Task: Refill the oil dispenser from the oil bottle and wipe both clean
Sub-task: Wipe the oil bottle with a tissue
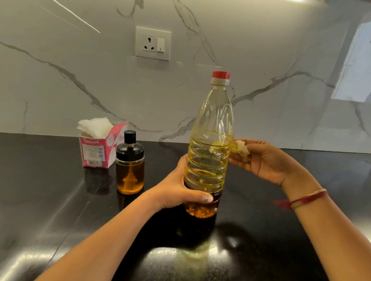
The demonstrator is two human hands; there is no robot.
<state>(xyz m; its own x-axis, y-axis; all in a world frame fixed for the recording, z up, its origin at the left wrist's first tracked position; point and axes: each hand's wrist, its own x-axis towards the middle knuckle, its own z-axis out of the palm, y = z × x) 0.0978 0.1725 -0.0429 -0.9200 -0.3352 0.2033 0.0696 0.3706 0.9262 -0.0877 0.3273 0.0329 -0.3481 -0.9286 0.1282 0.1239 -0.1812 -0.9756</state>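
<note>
Head view: we see the left hand point(178, 183) wrapped round the lower part of the oil bottle point(211, 126), thumb across the front and the other fingers hidden behind the plastic. The bottle leans slightly to the right, its red cap point(220, 74) on, with oil only in the bottom; we cannot tell whether its base touches the black countertop point(55, 211) or hangs just above it. The right hand point(265, 159) has its fingers curled on a crumpled tissue point(242, 148) pressed to the bottle's right side; part of the wad shows blurred through the plastic. The oil dispenser point(130, 167) stands on the countertop to the left of the bottle, apart from it, black lid on, amber oil inside. Just behind it sits a pink tissue box point(94, 149), its far side hidden
</note>
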